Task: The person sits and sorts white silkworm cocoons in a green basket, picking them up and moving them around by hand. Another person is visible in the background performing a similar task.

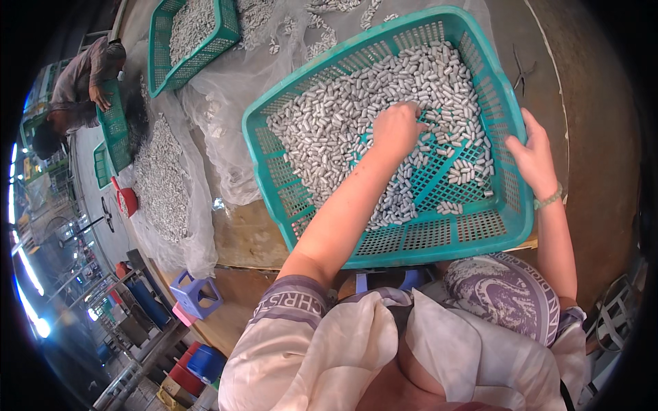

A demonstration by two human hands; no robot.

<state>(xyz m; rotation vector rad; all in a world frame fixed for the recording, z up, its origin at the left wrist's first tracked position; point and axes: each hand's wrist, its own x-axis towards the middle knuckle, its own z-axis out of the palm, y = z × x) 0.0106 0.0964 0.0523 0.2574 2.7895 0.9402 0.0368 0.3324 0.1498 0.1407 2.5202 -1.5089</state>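
A large green plastic basket (439,248) stands tilted on the table in front of me. Small silver-grey capsule-shaped pieces (329,123) are heaped across its far and left parts. Fewer lie toward the right, where the green grid floor shows. My left hand (397,129) reaches into the middle of the basket, fingers curled down among the pieces; whatever they hold is hidden. At the right side, my right hand (534,154) grips the basket's rim, with the thumb over the edge.
A second green basket (226,41) of similar pieces stands far left. Loose pieces (161,181) lie on clear plastic sheeting (233,161), near a red scoop (125,198). Another person (96,72) holds a green basket (116,130). A purple stool (197,294) stands below the table.
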